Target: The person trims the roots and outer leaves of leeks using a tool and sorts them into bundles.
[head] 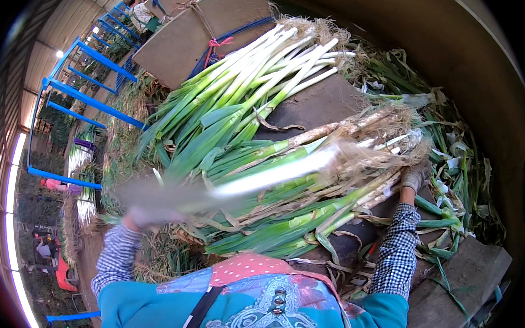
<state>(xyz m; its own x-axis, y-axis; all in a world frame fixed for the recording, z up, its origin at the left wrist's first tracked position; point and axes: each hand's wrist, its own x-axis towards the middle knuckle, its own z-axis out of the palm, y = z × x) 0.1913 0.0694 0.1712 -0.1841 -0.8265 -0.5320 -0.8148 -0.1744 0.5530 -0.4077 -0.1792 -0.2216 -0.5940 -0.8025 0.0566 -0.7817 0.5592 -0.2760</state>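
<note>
My left hand (pixel 153 211), gloved and blurred by motion, is at the leafy end of a blurred scallion with a white shank (pixel 280 171); its grip cannot be made out. On the right, my right hand (pixel 415 175), in a grey glove, is at the root end of a pile of unpeeled scallions (pixel 371 120) with brown, dirty outer skins; its fingers are partly hidden by roots. Beyond this pile lie peeled scallions (pixel 267 68) with clean white shanks, their roots pointing away and their green leaves towards the left.
Stripped leaves and skins (pixel 462 174) are heaped along the right side. A brown board (pixel 461 281) is at lower right, and boards (pixel 179 44) tied with cord stand at the back. A blue metal frame (pixel 92 92) is at left. Other people (pixel 55 185) are farther off.
</note>
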